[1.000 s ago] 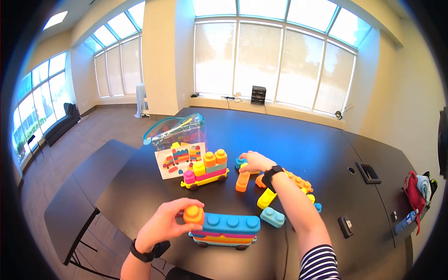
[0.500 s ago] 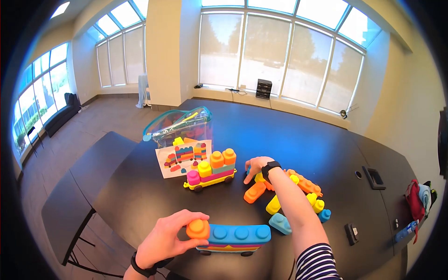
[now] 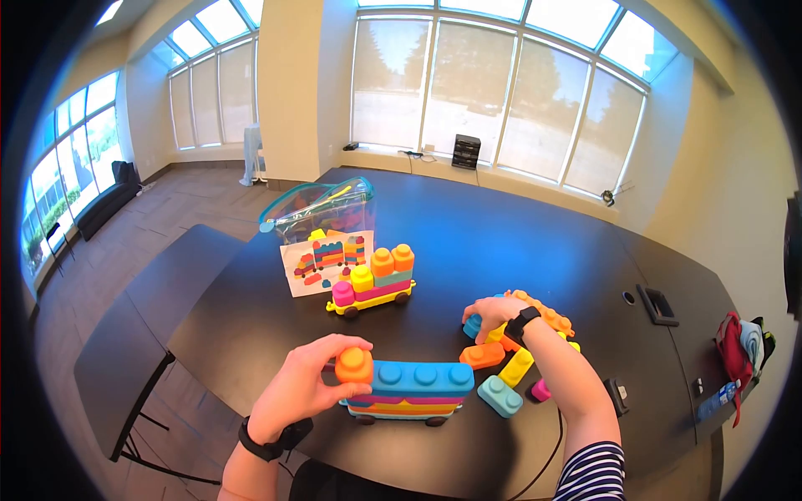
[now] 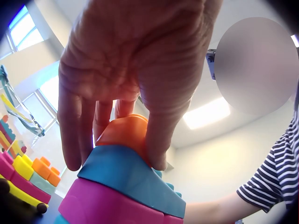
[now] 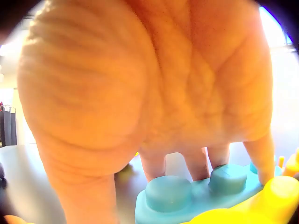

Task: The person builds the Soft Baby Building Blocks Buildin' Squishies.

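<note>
My left hand (image 3: 294, 389) pinches an orange block (image 3: 354, 366) between fingers and thumb at the left end of a long blue block (image 3: 422, 378), which tops a layered train car. In the left wrist view, the orange block (image 4: 127, 133) meets the blue block (image 4: 128, 173), above a magenta one. My right hand (image 3: 499, 316) reaches over the loose blocks. Seen from the right wrist, its fingertips (image 5: 200, 171) are down against the far side of a studded blue block (image 5: 169, 193), while the thumb stands apart from it. A yellow block (image 5: 278, 196) lies beside.
Behind my left hand stands a second train car (image 3: 374, 294), with a picture card (image 3: 327, 262) and a clear zippered bag (image 3: 334, 219) beyond. Loose orange (image 3: 482, 356), yellow (image 3: 515, 367) and teal (image 3: 499, 397) blocks lie near my right forearm. A cable runs along the table's front.
My right hand has moved right and nearer, with the blue block beneath its fingers shifting along. My left hand keeps its pinch on the orange block. The head view has shifted.
</note>
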A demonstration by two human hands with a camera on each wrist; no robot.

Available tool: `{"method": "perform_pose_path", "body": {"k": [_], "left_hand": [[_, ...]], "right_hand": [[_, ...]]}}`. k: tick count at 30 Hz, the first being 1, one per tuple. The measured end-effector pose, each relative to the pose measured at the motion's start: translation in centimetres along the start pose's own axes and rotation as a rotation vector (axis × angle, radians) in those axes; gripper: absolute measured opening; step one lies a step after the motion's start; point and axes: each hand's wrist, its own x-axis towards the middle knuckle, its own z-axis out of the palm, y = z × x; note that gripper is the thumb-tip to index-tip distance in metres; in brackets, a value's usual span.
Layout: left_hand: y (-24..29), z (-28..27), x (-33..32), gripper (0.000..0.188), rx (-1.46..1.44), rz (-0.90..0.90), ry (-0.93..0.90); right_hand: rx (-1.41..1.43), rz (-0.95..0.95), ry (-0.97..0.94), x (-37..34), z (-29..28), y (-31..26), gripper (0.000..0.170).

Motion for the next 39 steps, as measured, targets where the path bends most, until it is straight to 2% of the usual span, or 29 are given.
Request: {"method": "perform_pose_path", "body": {"k": [2, 3, 6, 7, 10, 12, 13, 14, 16, 17, 18, 19, 20, 22, 24, 28, 29, 30, 32, 34, 36, 39], "left_hand": [[0.2, 0.1, 0.0, 0.054, -0.007, -0.013, -0.004], [0.1, 0.2, 0.1, 0.053, -0.026, -0.012, -0.01], [-0.2, 0.5, 0.3, 0.053, -0.032, 0.006, -0.021], [-0.3, 0.7, 0.4, 0.053, -0.028, 0.02, -0.02], [0.0, 1.6, 0.8, 0.052, -0.036, 0.054, -0.029], [0.5, 2.4, 1.0, 0.052, -0.002, 0.093, -0.008], [0.7, 2.7, 1.0, 0.052, 0.023, 0.1, -0.011], [0.9, 2.9, 1.0, 0.053, 0.048, 0.109, -0.014], [1.3, 2.7, 0.7, 0.065, 0.132, 0.092, -0.033], [1.7, 2.1, 0.2, 0.07, 0.155, 0.086, -0.042], [1.7, 1.5, -0.1, 0.074, 0.178, 0.078, -0.052], [0.9, 0.3, -0.2, 0.09, 0.072, 0.012, -0.12], [-0.1, -0.7, -0.1, 0.085, -0.143, -0.02, -0.124], [-2.9, -3.0, 0.8, 0.072, -0.338, -0.038, -0.014], [-5.8, -4.9, 2.8, 0.06, -0.293, -0.102, 0.102], [-8.6, -5.9, 6.8, 0.069, 0.038, -0.207, 0.119], [-11.1, -5.6, 8.1, 0.078, 0.133, -0.225, 0.092], [-14.4, -4.9, 9.6, 0.086, 0.187, -0.163, 0.107], [-13.1, -3.4, 11.3, 0.095, 0.257, -0.222, 0.097], [-15.9, -1.8, 13.5, 0.1, 0.276, -0.172, 0.09], [-17.3, -0.1, 15.3, 0.097, 0.404, -0.199, 0.085], [-17.7, 1.4, 16.6, 0.094, 0.398, -0.256, 0.084]], "right_hand": [[0.034, -0.013, 0.023, -0.9, 0.7, 0.0, 0.077], [0.058, -0.015, 0.035, -1.6, 1.0, 0.2, 0.068], [0.292, -0.157, 0.36, -1.6, 2.4, 0.4, 0.062], [0.448, -0.261, 0.481, -4.9, 1.2, -2.1, 0.058], [0.688, -0.486, 0.325, -11.6, -1.2, -7.1, 0.065], [0.42, -0.608, 0.363, -15.4, -1.1, -10.6, 0.08], [0.346, -0.619, 0.357, -15.1, -0.2, -11.4, 0.094], [0.215, -0.607, 0.395, -15.0, 0.4, -12.7, 0.081], [0.13, -0.403, 0.366, -15.0, 1.0, -14.7, 0.068], [0.145, -0.456, 0.409, -14.6, 1.2, -14.9, 0.06], [0.143, -0.506, 0.431, -14.2, 1.0, -15.0, 0.06], [0.144, -0.556, 0.452, -13.6, 0.9, -15.2, 0.06], [0.148, -0.607, 0.473, -12.9, 0.8, -15.4, 0.06], [0.117, -0.678, 0.501, -11.2, 0.2, -16.2, 0.062], [0.051, -0.754, 0.546, -9.6, -0.6, -17.1, 0.063], [-0.042, -0.683, 0.524, -7.1, -3.4, -17.7, 0.062], [-0.037, -0.65, 0.557, -6.6, -3.8, -17.3, 0.061], [-0.056, -0.673, 0.613, -5.4, -4.2, -16.2, 0.062], [-0.053, -0.601, 0.657, -3.9, -5.1, -13.8, 0.064], [-0.031, -0.469, 0.6, -2.6, -6.3, -11.3, 0.068], [-0.063, -0.401, 0.662, 0.1, -6.6, -7.4, 0.071], [-0.018, -0.277, 0.716, 0.9, -7.3, -3.4, 0.069]]}}
